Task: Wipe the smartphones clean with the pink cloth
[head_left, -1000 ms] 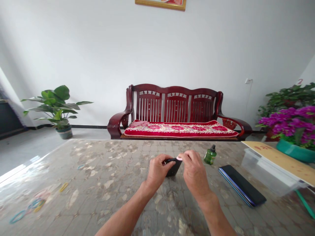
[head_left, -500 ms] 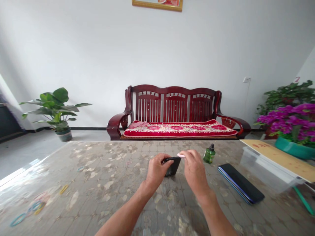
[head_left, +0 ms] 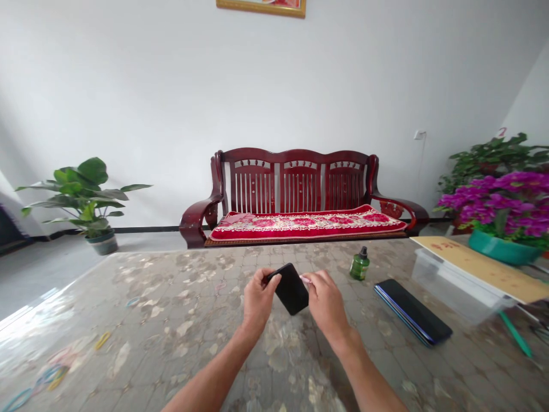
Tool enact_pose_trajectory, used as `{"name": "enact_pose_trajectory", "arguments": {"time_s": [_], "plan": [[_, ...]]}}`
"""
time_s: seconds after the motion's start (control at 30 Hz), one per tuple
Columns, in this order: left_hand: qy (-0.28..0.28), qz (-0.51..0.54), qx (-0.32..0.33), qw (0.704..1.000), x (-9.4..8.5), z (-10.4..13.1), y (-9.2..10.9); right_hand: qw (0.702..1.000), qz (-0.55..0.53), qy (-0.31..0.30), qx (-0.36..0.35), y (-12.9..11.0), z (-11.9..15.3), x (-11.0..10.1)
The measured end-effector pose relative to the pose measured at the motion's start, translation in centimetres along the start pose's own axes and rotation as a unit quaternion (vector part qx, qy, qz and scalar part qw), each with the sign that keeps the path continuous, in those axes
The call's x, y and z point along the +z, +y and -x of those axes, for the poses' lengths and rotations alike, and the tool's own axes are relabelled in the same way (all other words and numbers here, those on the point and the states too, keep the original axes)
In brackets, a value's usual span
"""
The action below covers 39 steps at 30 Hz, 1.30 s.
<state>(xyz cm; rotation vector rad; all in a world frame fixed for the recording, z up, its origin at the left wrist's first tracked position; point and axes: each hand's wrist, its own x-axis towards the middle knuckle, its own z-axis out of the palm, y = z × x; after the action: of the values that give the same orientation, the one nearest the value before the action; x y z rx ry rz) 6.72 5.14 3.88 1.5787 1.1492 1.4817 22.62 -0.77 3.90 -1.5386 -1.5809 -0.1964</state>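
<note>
A black smartphone [head_left: 291,290] is tilted above the patterned tabletop [head_left: 180,343], its dark flat face toward me. My left hand [head_left: 258,297] pinches its upper left edge between thumb and fingers. At the phone's right edge, my right hand [head_left: 326,300] is closed on a small pale pink piece [head_left: 306,279]; most of it is hidden by the fingers, so its kind is unclear. Whether that piece touches the phone I cannot tell. To the right of my right hand stands a small green bottle [head_left: 359,265] with a black top.
Stacked dark phones [head_left: 412,312] lie at right, near a clear plastic box [head_left: 458,289] with a tan board [head_left: 480,266] on top. A green stick [head_left: 515,335] lies beside it. Coloured bands [head_left: 54,376] are at left. A wooden bench [head_left: 300,189] stands beyond the table.
The phone has turned from nearly upright, edge toward me, to showing its broad face. My right hand has lowered from its top corner to its right edge. The view has shifted slightly.
</note>
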Motion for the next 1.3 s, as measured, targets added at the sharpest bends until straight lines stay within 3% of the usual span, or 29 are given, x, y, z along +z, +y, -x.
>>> {"name": "enact_pose_trajectory", "arguments": {"time_s": [0.27, 0.53, 0.63, 0.77, 1.07, 1.3], "plan": [[-0.046, -0.035, 0.009, 0.998, -3.3, -0.9, -1.4, 0.998, 0.032, 0.004, -0.056, -0.7, 1.7, 1.6], [-0.169, -0.062, -0.005, 0.984, -6.4, -2.2, -2.2, 0.997, 0.055, 0.012, -0.053, -0.1, 2.1, 2.2], [-0.2, -0.087, -0.005, 0.976, -6.6, -1.5, -3.2, 0.997, 0.023, 0.009, -0.077, -1.6, 1.9, 2.4], [-0.2, -0.164, -0.005, 0.966, -6.2, -0.1, -4.6, 0.994, 0.002, -0.011, -0.113, -3.4, 2.0, 2.4], [-0.203, -0.255, -0.019, 0.945, -5.6, 0.6, -4.8, 0.994, 0.071, 0.023, -0.085, 0.1, 2.2, 1.5], [-0.23, -0.334, -0.011, 0.914, -5.5, 1.1, -4.5, 0.992, 0.033, -0.008, -0.119, -1.5, 2.8, 2.3]]}}
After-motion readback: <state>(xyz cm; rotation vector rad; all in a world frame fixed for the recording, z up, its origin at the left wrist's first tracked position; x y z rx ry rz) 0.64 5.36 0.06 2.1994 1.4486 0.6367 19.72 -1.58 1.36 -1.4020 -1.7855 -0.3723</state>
